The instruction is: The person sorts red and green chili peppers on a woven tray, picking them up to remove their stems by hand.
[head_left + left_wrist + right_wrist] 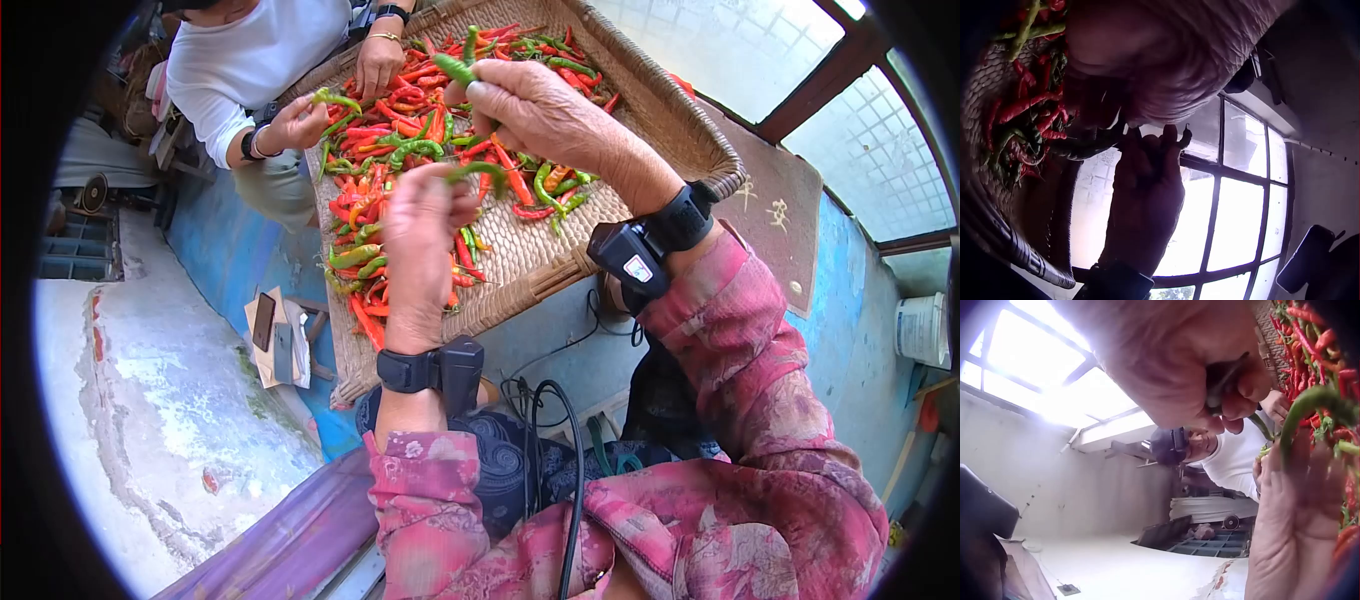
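My left hand (425,225), blurred in the head view, pinches a curved green chili pepper (480,172) above the heap. The same curved chili (1310,403) shows in the right wrist view, with its tip bent over. My right hand (545,115) is just beyond and to the right, its fingers curled round green chili (455,69), whose ends stick out past the thumb and fingers. In the right wrist view a dark stem (1232,378) pokes out of that grip. Below both hands lies a heap of red and green chilies (400,160).
A wide woven tray (540,285) bears the chilies. Across it sits another person in a white top (260,55), one hand (300,125) holding a green chili and the other on the heap. Cables (560,420) run across my lap. A white bucket (922,330) stands at the right.
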### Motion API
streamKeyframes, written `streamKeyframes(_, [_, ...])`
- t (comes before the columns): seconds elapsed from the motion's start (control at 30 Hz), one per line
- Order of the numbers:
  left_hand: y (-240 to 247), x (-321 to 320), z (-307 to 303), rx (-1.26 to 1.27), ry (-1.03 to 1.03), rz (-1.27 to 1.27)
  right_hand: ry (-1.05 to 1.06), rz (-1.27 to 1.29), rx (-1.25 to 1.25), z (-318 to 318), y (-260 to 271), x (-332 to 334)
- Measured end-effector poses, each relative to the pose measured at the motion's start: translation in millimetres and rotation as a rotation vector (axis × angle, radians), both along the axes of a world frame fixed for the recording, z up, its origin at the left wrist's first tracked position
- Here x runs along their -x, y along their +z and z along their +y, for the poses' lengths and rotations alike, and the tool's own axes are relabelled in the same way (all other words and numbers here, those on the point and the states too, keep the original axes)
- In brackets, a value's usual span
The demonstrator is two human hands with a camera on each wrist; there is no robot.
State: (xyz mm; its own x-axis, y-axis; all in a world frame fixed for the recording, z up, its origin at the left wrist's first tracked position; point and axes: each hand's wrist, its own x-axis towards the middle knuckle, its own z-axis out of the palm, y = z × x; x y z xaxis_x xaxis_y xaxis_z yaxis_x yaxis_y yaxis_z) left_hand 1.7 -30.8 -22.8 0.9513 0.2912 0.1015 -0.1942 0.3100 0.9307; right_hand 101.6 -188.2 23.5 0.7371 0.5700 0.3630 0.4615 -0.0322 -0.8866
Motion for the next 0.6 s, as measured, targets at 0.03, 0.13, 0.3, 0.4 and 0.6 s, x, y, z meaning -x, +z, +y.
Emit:
streamKeyframes(0.03, [6,3,-11,-0.135,-0.116,0.076,0.000,0.001,0.000,3,0,1])
streamKeyframes(0.13, [13,6,-16,-0.239,-0.194,0.132,0.093,-0.163,0.129,6,4,8])
streamKeyframes(0.3, [14,7,-1,-0.170,-0.097,0.082,0.164,-0.282,0.268,14,-4,26])
streamKeyframes(0.4, [10,4,0,-0.076,-0.097,0.096,0.218,-0.213,0.268,24,-11,35])
streamKeyframes(0.6, [19,4,1,0.146,0.029,0.035,0.230,-0.275,0.257,27,-4,38])
